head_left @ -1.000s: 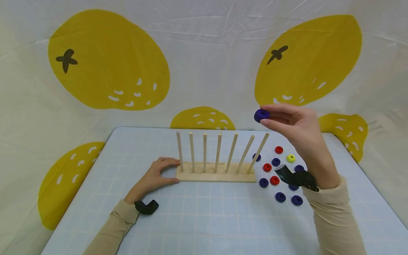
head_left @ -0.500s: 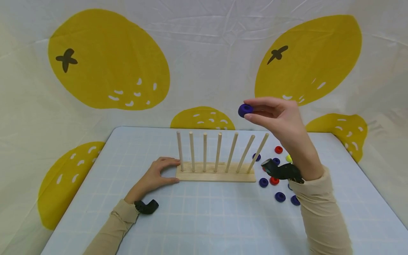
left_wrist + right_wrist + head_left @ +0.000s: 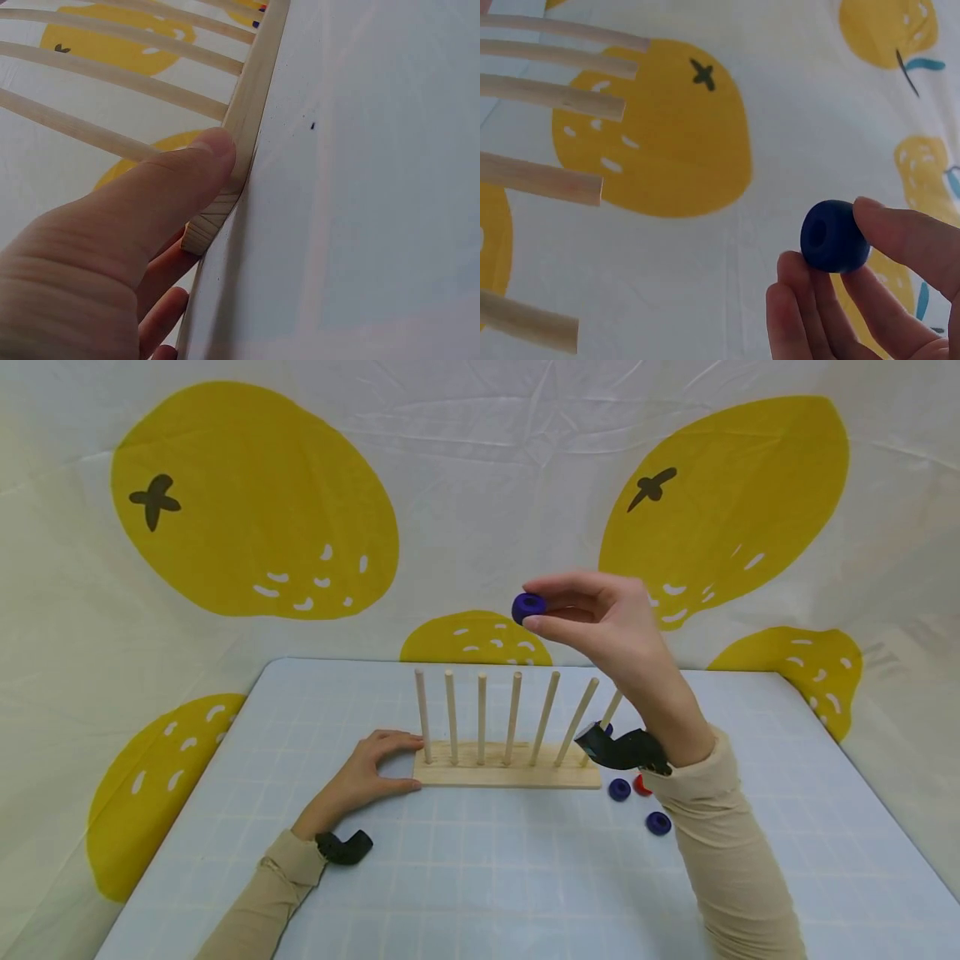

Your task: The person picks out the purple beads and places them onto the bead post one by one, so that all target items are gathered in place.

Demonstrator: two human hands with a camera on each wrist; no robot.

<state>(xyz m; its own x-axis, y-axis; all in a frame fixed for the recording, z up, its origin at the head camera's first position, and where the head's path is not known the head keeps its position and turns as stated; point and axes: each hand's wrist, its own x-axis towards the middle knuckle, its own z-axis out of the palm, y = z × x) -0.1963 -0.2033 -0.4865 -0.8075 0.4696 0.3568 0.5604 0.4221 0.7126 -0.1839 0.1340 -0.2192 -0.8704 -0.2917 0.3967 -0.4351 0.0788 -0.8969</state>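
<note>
A dark blue bead (image 3: 528,608) with a hole through it is pinched between thumb and fingers of my right hand (image 3: 611,627). That hand is raised above the peg tops, and the right wrist view shows the bead (image 3: 834,236) beside the peg ends (image 3: 577,187). A wooden peg rack (image 3: 517,777) with a row of several bare upright pegs stands on the table. At its left end my left hand (image 3: 367,772) grips the base, thumb on the near edge and fingers behind. The left wrist view shows the thumb (image 3: 214,146) against the base (image 3: 255,97).
Loose beads lie right of the rack, among them a blue bead (image 3: 619,790), another blue bead (image 3: 658,823) and a red bead (image 3: 642,785). My right forearm (image 3: 720,827) covers others. A patterned cloth (image 3: 480,510) hangs behind the table (image 3: 450,877).
My right hand has carried the blue bead leftward and slightly up, from above the loose beads to above the rack's middle pegs. My left hand and the rack have stayed in place.
</note>
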